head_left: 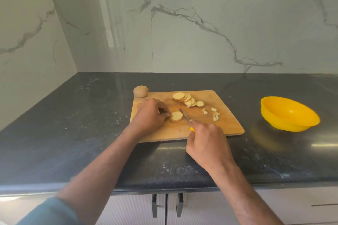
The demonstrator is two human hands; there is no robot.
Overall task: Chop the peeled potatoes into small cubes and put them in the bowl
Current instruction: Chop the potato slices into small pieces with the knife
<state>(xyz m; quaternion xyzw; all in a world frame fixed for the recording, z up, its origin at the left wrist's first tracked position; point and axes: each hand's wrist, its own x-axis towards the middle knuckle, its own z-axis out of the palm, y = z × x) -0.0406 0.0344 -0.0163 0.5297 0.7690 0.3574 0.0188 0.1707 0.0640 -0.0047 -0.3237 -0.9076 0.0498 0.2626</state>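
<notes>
Where board (pixel 210 129) ends, bare counter (pixel 73 133).

dark countertop (pixel 73 124), cutting board (pixel 225 115), potato (pixel 140 91), yellow bowl (pixel 289 115)

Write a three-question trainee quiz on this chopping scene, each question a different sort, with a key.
1. True or false: the yellow bowl already holds potato cubes.
2. Which hand grips the knife? A) left B) right C) neither
3. Fill in: the whole potato sits at the board's far ____ corner.

Key:
1. False; the bowl's visible inside shows none, and the few cubes lie on the board.
2. B; the right hand holds it, while the left hand steadies a slice.
3. Left.
</notes>
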